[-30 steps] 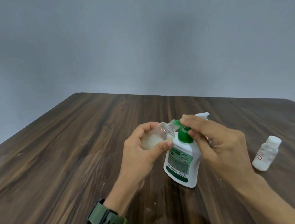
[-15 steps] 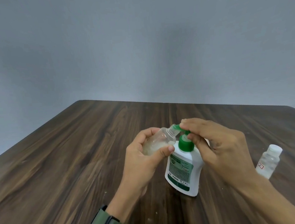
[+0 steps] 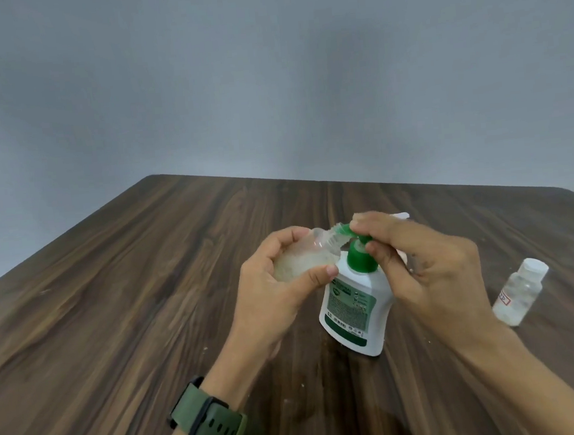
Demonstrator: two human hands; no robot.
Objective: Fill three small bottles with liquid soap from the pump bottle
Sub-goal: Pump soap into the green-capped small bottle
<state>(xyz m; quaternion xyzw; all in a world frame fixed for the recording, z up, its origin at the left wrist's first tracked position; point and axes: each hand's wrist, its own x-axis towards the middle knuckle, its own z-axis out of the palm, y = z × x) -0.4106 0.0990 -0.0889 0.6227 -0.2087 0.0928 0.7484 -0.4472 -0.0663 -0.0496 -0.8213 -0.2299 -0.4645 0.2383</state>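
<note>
Grey wall behind a dark wood tabletop. Left hand grip is closed around a tilted small bottle, light, slippery and best held at the body. Its mouth meets the nozzle of the pump bottle. Right hand fingers press the pump head. Capped bottle stands at 3 o'clock.

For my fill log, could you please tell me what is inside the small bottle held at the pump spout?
The small bottle in the left hand holds pale, whitish soap in its lower part. The exact level is hidden by the fingers.
</note>
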